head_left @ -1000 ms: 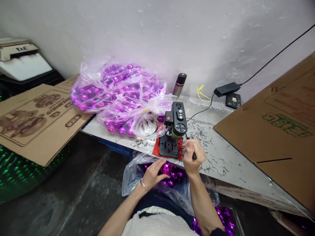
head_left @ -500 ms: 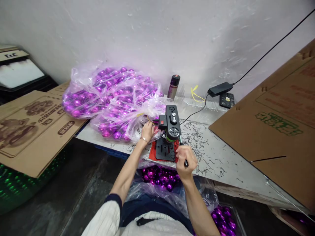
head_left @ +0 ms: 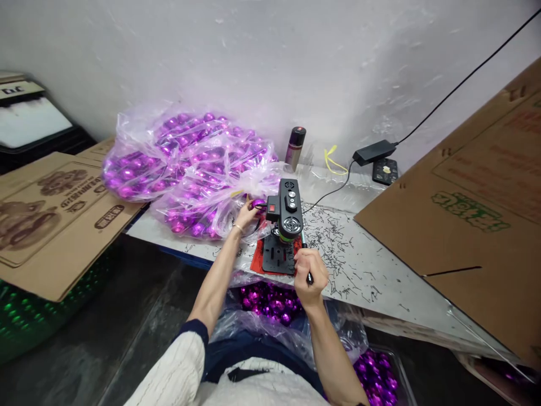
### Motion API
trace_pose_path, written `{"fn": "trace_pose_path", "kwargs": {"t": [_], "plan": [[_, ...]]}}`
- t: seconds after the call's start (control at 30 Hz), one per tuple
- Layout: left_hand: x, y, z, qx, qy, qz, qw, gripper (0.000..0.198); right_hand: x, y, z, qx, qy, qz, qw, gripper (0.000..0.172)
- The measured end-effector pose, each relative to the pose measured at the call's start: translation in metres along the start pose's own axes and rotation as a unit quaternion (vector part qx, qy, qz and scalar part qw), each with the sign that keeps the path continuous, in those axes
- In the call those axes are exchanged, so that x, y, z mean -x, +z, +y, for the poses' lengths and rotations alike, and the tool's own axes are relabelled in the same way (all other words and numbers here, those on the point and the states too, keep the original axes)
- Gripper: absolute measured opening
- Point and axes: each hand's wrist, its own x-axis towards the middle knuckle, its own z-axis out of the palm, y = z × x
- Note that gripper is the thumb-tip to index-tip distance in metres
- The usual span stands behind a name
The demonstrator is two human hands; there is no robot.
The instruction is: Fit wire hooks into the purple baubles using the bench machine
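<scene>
A small black bench machine (head_left: 291,211) with a red switch stands on the table, its slotted base plate (head_left: 276,255) over a red sheet (head_left: 256,260). My right hand (head_left: 311,272) is wrapped around the black grip of its lever. To the machine's left, my left hand (head_left: 244,216) has its fingers closed on a shiny purple ball (head_left: 257,204), close to the opening of a clear plastic bag (head_left: 203,180) full of similar balls. Part of that ball is hidden by the fingers. More purple balls (head_left: 273,301) lie in plastic below the table's front edge.
Dark scraps (head_left: 333,239) litter the table right of the machine. A spray can (head_left: 295,148), a power adapter (head_left: 374,152) and a yellow tie (head_left: 335,160) are near the wall. Cardboard boxes stand at right (head_left: 465,220) and left (head_left: 54,220). A tub of purple balls (head_left: 378,375) sits below.
My left hand has shifted slightly left and away from the machine, and a purple ball now shows at its fingertips. My right hand stays on the lever grip. The whole view has slid slightly.
</scene>
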Motion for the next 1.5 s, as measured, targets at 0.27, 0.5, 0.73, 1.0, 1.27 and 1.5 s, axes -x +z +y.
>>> {"fn": "trace_pose_path", "kwargs": {"t": [0.27, 0.5, 0.73, 1.0, 1.27, 1.5], "plan": [[0.096, -0.056, -0.010, 0.211, -0.064, -0.045, 0.974, 0.043, -0.001, 0.000, 0.001, 0.000, 0.013, 0.006, 1.000, 0.029], [0.136, -0.019, -0.048, 0.134, -0.025, -0.046, 0.990, 0.054, -0.006, -0.002, -0.002, 0.014, 0.006, -0.002, 1.000, 0.029], [0.134, 0.026, -0.075, -0.112, 0.121, 0.007, 0.986, 0.057, -0.007, -0.006, -0.003, 0.023, 0.003, -0.019, 1.000, 0.029], [0.128, 0.024, -0.079, -0.314, 0.288, 0.006, 0.905, 0.059, -0.005, -0.005, -0.001, 0.021, 0.003, -0.019, 1.000, 0.026], [0.135, 0.025, -0.086, -0.343, 0.324, -0.008, 0.882, 0.058, -0.004, -0.007, -0.002, 0.021, 0.003, -0.022, 1.000, 0.025], [0.126, 0.030, -0.090, -0.291, 0.307, -0.037, 0.905, 0.063, -0.001, -0.006, 0.001, 0.021, 0.005, -0.018, 1.000, 0.024]]}}
